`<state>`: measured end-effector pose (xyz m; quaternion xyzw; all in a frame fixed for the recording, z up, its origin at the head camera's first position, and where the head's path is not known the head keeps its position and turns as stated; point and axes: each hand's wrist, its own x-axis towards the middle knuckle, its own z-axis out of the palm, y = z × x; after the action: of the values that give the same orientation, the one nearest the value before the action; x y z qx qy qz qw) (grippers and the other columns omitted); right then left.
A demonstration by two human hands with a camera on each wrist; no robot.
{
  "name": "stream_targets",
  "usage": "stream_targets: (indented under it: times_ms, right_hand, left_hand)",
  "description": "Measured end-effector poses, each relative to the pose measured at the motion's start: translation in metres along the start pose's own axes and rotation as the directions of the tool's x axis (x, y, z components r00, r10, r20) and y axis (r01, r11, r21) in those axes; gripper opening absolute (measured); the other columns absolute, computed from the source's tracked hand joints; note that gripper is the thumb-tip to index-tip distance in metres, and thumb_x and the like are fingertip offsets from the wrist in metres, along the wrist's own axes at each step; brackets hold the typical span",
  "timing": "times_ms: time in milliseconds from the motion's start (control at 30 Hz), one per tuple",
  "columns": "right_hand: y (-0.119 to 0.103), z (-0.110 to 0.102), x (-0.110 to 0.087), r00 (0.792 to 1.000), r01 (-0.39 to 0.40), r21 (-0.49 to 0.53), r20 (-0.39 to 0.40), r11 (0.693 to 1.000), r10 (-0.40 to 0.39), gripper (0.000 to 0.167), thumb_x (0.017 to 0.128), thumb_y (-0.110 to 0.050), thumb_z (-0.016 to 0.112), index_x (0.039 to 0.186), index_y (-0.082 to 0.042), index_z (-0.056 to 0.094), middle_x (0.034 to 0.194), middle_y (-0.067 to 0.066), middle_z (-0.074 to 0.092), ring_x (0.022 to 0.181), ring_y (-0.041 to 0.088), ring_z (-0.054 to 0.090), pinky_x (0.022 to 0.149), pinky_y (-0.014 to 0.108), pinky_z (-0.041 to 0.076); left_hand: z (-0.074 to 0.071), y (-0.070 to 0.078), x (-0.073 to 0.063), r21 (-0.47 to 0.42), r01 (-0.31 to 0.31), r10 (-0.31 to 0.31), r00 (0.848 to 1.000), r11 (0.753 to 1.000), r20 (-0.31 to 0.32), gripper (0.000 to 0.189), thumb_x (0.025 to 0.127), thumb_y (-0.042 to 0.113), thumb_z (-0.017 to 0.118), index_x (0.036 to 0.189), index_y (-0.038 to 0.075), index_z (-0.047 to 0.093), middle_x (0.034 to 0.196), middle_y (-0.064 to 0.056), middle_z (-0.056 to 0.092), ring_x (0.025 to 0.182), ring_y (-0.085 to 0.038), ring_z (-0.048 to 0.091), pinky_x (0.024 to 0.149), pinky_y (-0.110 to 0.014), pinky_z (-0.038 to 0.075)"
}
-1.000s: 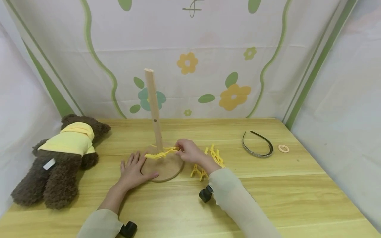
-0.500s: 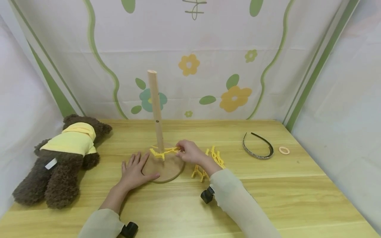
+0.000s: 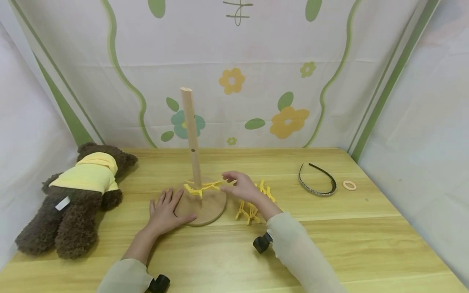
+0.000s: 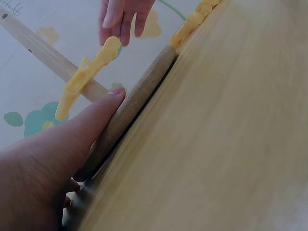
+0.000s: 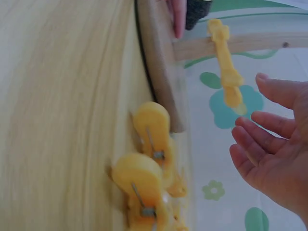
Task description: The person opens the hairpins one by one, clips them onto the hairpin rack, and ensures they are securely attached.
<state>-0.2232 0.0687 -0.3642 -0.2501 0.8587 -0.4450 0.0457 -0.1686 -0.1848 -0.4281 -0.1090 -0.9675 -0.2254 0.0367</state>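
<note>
My left hand lies with fingers spread along the left edge of a round wooden base; its thumb rests on the rim in the left wrist view. From that base rises an upright wooden post. Low on the post, above the base, sits a yellow spring clip, sticking out to both sides. My right hand hovers just right of this clip, thumb and fingers parted, holding nothing. Beneath and beside that hand, several more yellow spring clips lie on the table, partly hidden by the forearm.
A brown teddy bear in a yellow hoodie lies face down at the left. Toward the right are a glittery headband and a small pale ring. A printed cloth hangs behind the table.
My right hand has let go of the yellow clip and drawn back slightly to the right, its fingers parting. The clip stays on the post. The left hand keeps its place.
</note>
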Motion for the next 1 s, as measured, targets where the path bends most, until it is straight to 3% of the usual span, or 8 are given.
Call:
stream_targets:
  times_ms: [133,333,567,700,1000]
  right_hand:
    - [0.004,-0.018,-0.018,0.998,0.020,0.051,-0.063,0.999,-0.016,0.045,0.080,-0.020,0.063,0.117,0.002,0.050,0.108,0.015,0.055,0.096,0.027,0.051,0.081,0.039,0.041]
    - [0.020,-0.048,-0.062,0.995,-0.015,-0.006,-0.102,1.000,0.014,0.045,0.080,-0.021,0.062,0.116,0.003,0.049,0.103,0.016,0.055,0.092,0.028,0.052,0.078,0.040,0.041]
    - [0.044,-0.065,-0.103,0.972,-0.194,-0.091,-0.154,0.977,0.178,0.053,0.076,-0.029,0.066,0.117,0.000,0.049,0.101,0.014,0.051,0.088,0.025,0.047,0.069,0.036,0.042]
    - [0.057,-0.062,-0.113,0.955,-0.270,-0.117,-0.160,0.956,0.251,0.058,0.069,-0.034,0.071,0.109,0.003,0.051,0.095,0.013,0.049,0.085,0.025,0.046,0.066,0.035,0.042]
    - [0.074,-0.052,-0.120,0.934,-0.342,-0.234,-0.188,0.910,0.303,0.050,0.064,-0.038,0.074,0.091,-0.002,0.052,0.087,0.007,0.049,0.080,0.021,0.046,0.069,0.036,0.041]
  left_hand:
    - [0.003,-0.001,0.000,0.001,-0.001,0.001,1.000,1.000,-0.005,0.096,0.066,0.069,0.051,0.137,0.010,0.024,0.137,-0.025,0.015,0.124,-0.042,0.006,0.088,-0.063,-0.004]
    - [0.007,-0.002,0.000,-0.008,-0.008,0.008,1.000,1.000,-0.015,0.097,0.065,0.069,0.052,0.137,0.010,0.025,0.137,-0.025,0.016,0.123,-0.042,0.007,0.088,-0.063,-0.004]
    - [0.006,-0.005,0.001,0.007,-0.004,0.004,1.000,1.000,-0.019,0.097,0.065,0.070,0.052,0.137,0.011,0.024,0.137,-0.025,0.015,0.124,-0.041,0.006,0.088,-0.062,-0.005]
    - [0.005,-0.006,0.001,0.004,-0.007,0.007,1.000,1.000,-0.015,0.097,0.065,0.070,0.052,0.138,0.012,0.023,0.137,-0.025,0.015,0.124,-0.042,0.006,0.088,-0.063,-0.004]
    - [0.005,-0.005,0.000,-0.009,-0.007,0.007,1.000,1.000,-0.014,0.097,0.065,0.069,0.052,0.138,0.012,0.024,0.137,-0.026,0.015,0.123,-0.043,0.006,0.087,-0.063,-0.005]
